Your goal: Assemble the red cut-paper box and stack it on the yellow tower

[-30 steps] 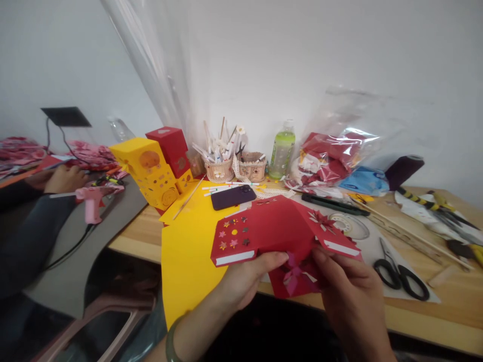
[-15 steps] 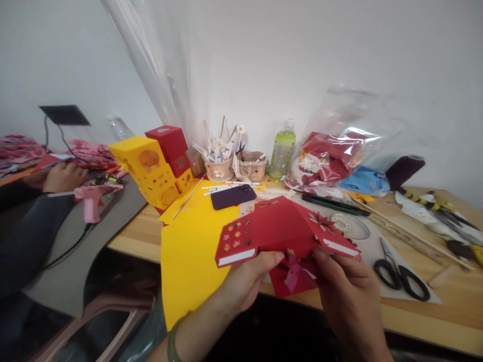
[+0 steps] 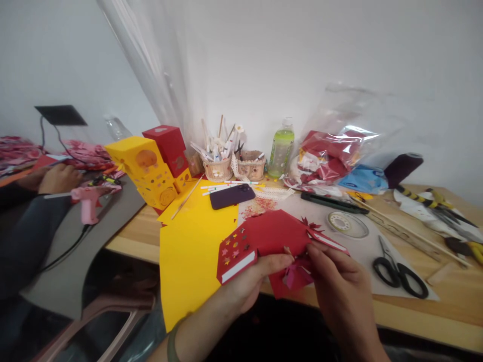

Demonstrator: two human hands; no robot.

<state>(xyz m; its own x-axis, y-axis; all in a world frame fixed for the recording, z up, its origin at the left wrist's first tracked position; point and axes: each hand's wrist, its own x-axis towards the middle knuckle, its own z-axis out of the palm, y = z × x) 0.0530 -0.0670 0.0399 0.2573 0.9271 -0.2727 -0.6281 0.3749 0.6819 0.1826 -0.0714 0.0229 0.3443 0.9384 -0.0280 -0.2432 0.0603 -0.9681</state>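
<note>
Between my two hands, over the table's front edge, is a folded red paper craft with star and flower cut-outs on its left panel and white strips along its edges. My left hand grips its near edge, thumb on top and fingers underneath. On the right, my right hand pinches the near edge with thumb and fingers; part of the craft is hidden behind it. A magenta ribbon bow sits on the lower flap between my hands. Yellow paper lies under and left of the craft.
Black-handled scissors and a tape roll lie to the right. A phone rests behind the craft. Yellow box, pen baskets and bottle stand farther back. At left, another person's hands work near a pink glue gun.
The red craft has tilted: its left panel tips down more steeply and its right panel has drawn inward. My right hand has moved slightly left, closer to the bow.
</note>
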